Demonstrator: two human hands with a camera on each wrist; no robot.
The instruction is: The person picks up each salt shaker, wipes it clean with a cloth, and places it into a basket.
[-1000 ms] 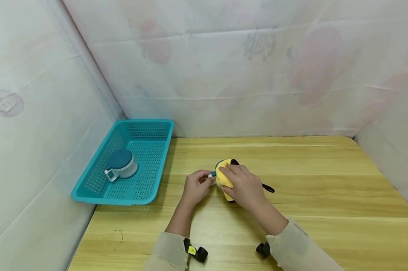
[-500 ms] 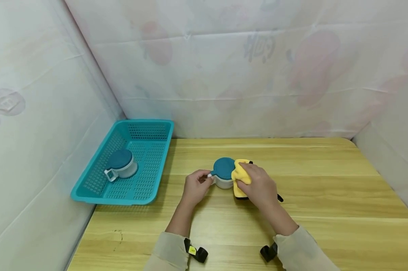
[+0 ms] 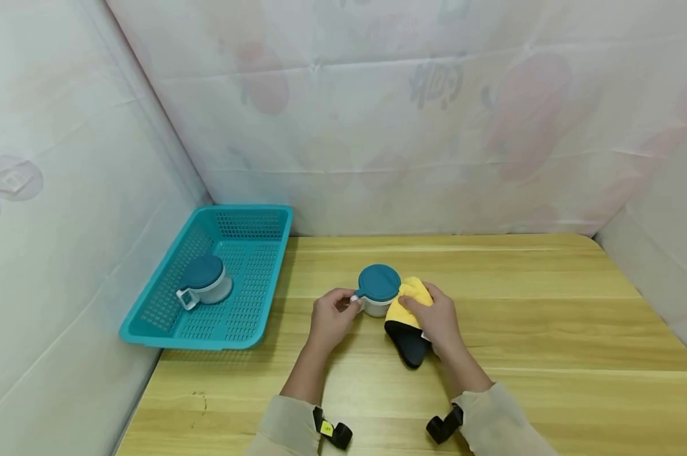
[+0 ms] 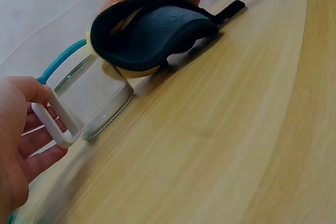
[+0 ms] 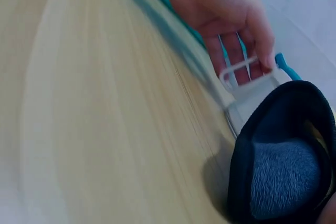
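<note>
A clear seasoning jar with a blue lid (image 3: 379, 282) stands upright on the table, its white handle (image 4: 53, 124) toward my left hand (image 3: 333, 316). That hand's thumb and fingers pinch the handle near the lid's tab. My right hand (image 3: 439, 318) grips a soft yellow-and-black cloth mitt (image 3: 409, 310) against the jar's right side. In the left wrist view, the mitt's black-edged opening (image 4: 152, 32) and a black strap (image 4: 231, 11) show. Grey fuzzy lining (image 5: 286, 179) is visible inside it in the right wrist view. The mitt hides part of the jar's wall.
A turquoise perforated basket (image 3: 246, 339) stands at the table's left, near the wall. Inside it sits a similar blue-lidded jar (image 3: 203, 272) with a white handle. The wooden table (image 3: 548, 304) extends to the right. Pale printed sheeting (image 3: 377, 126) hangs behind.
My right hand has drawn the mitt from over the jar to its right side, uncovering the blue lid, and turned it so the black end points toward me. My left hand stays on the handle.
</note>
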